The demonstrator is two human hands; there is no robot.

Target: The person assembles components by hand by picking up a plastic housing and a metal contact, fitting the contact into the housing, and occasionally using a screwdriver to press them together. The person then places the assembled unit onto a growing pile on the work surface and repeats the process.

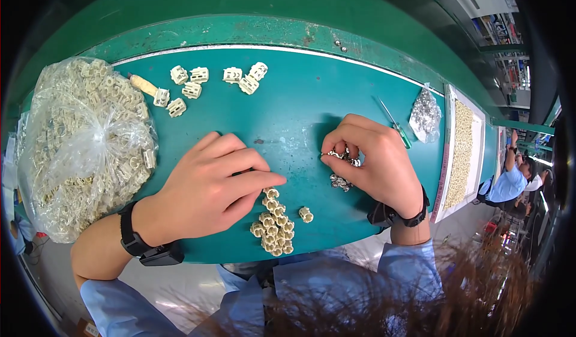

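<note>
- The left hand (207,184) is at the top of the clustered cream sleeves (275,229), probably grouped near the bench (291,118) edge for easy reach; whether its fingers grip one, one cannot tell.
- The right hand (375,154) has fingertips together above metal pieces (341,183), seemingly heaped for picking; anything pinched is indistinct.

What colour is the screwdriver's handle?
The screwdriver's handle is green; it shows best in the head view.
</note>
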